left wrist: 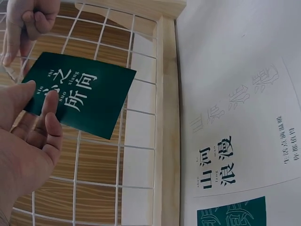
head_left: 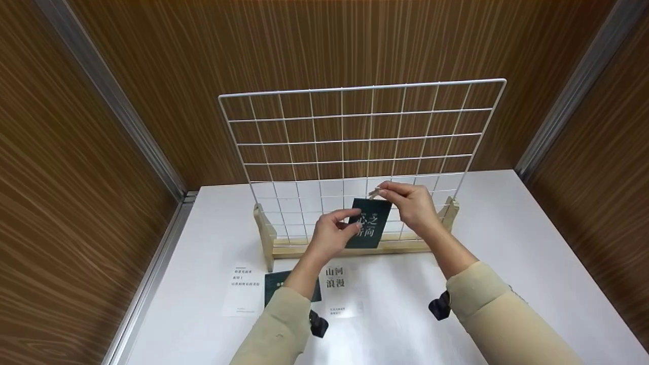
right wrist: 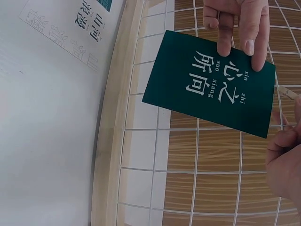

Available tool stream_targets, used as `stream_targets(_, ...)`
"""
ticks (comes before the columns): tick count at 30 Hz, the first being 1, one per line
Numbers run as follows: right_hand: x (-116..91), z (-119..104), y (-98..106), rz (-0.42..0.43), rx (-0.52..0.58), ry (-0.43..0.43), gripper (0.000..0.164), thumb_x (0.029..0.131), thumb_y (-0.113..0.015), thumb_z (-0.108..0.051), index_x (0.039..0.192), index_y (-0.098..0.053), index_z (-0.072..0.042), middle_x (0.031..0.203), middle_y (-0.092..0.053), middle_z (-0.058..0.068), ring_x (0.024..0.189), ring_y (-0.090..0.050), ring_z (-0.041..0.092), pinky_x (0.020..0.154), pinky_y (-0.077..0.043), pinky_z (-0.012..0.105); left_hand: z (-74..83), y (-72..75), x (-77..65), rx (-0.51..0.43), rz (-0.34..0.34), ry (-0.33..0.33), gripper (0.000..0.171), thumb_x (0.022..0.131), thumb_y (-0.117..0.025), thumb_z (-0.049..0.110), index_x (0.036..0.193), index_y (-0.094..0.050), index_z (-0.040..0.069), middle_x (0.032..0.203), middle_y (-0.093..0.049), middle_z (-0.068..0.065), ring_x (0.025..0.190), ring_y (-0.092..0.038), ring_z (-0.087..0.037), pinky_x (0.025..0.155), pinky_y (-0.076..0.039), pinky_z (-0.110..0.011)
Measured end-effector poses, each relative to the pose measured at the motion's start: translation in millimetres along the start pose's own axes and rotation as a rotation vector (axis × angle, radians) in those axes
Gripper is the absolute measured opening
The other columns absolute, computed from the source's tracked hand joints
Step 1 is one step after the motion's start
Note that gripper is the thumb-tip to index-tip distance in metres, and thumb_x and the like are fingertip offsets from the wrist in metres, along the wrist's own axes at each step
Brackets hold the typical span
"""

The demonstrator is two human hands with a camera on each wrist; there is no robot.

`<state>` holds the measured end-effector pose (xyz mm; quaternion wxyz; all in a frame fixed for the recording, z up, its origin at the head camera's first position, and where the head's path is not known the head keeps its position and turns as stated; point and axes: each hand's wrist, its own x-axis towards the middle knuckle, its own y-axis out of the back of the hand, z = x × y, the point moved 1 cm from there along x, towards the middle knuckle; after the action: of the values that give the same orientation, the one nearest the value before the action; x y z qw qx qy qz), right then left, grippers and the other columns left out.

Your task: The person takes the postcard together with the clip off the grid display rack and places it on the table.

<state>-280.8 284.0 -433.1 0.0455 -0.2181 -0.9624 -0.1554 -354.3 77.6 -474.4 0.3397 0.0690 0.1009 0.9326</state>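
Observation:
My left hand (head_left: 332, 234) pinches a dark green card (left wrist: 87, 92) with white lettering by its left edge. The card stands upright against the front of a white wire grid (head_left: 372, 137), low and right of the middle. At its top edge, my right hand (head_left: 409, 203) pinches a small wooden clothespin (right wrist: 288, 92) between thumb and fingertips. In the right wrist view the clothespin lies right at the card's upper edge, partly covered by the fingers.
A wooden base (left wrist: 167, 117) holds the grid up on a white table (head_left: 203, 243). In front lie white printed cards (head_left: 242, 289) and another green card (head_left: 276, 286), partly covered by my left forearm. Wood-grain panels (head_left: 324, 45) surround the table.

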Motion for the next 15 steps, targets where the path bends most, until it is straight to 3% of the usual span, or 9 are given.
stream_targets(3,-0.9,0.9,1.1,-0.004,0.017,-0.008,0.024,0.104,-0.070,-0.012,0.123,-0.077,0.000,0.119,-0.077,0.013,0.110,-0.069,0.017,0.089,-0.055,0.021,-2.3,0.0,-5.7,-0.019,0.005,0.030,0.034,0.101,-0.074,0.012,0.135,-0.073,0.016,0.136,-0.069,-0.005,0.096,-0.073,-0.015,0.087,-0.062,-0.039)
stream_targets(5,-1.6,1.2,1.7,-0.011,0.025,-0.015,0.024,0.104,-0.071,-0.014,0.123,-0.078,-0.001,0.118,-0.077,0.012,0.102,-0.068,0.012,0.076,-0.053,0.017,-2.8,0.5,-9.9,-0.030,0.009,0.048,0.034,0.102,-0.073,0.013,0.136,-0.073,0.017,0.133,-0.069,-0.003,0.094,-0.073,-0.016,0.087,-0.062,-0.040)
stream_targets(9,-3.3,1.1,3.7,-0.026,0.033,-0.041,0.025,0.105,-0.070,-0.019,0.125,-0.078,-0.005,0.111,-0.078,0.006,0.066,-0.054,0.005,0.052,-0.038,0.017,-3.6,2.0,-17.9,-0.038,0.013,0.061,0.035,0.102,-0.073,0.015,0.137,-0.072,0.017,0.126,-0.071,-0.002,0.093,-0.073,-0.017,0.085,-0.061,-0.037)
stream_targets(12,-4.4,0.1,5.3,-0.038,0.045,-0.065,0.026,0.105,-0.070,-0.021,0.126,-0.077,-0.008,0.105,-0.076,0.002,0.052,-0.037,0.007,0.046,-0.032,0.019,-4.7,3.4,-23.0,-0.033,0.023,0.061,0.035,0.102,-0.073,0.015,0.137,-0.072,0.016,0.123,-0.072,-0.002,0.091,-0.073,-0.017,0.083,-0.060,-0.033)
stream_targets(15,-4.8,-0.7,6.5,-0.058,0.060,-0.087,0.028,0.105,-0.070,-0.023,0.128,-0.077,-0.010,0.104,-0.075,0.001,0.052,-0.036,0.007,0.047,-0.032,0.019,-7.1,4.5,-27.1,-0.041,0.034,0.066,0.034,0.102,-0.074,0.014,0.136,-0.073,0.015,0.122,-0.073,-0.003,0.089,-0.074,-0.016,0.081,-0.059,-0.032)
